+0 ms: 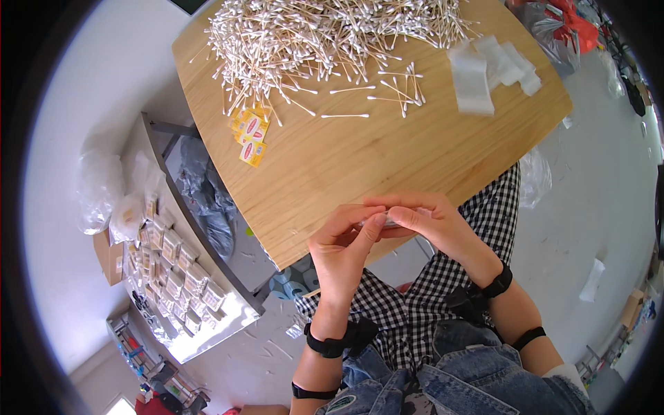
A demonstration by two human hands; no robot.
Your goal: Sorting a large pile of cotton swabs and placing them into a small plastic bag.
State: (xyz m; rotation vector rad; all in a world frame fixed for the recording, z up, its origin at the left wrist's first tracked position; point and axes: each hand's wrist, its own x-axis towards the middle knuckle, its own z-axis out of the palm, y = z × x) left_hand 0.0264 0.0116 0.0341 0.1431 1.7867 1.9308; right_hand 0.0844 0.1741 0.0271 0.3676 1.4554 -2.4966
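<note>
- Pinching a clear plastic piece (390,222) between our left hand (346,238) and right hand (432,220), at the bench's (332,169) near edge.
- Cotton swabs (311,41) lie heaped before us.

A small whitish, translucent piece (390,221) is held roughly crosswise near the near edge of the wooden table (346,155). It is mostly covered; its full shape cannot be told.

Print on yellow cards (253,129) is illegible.
</note>
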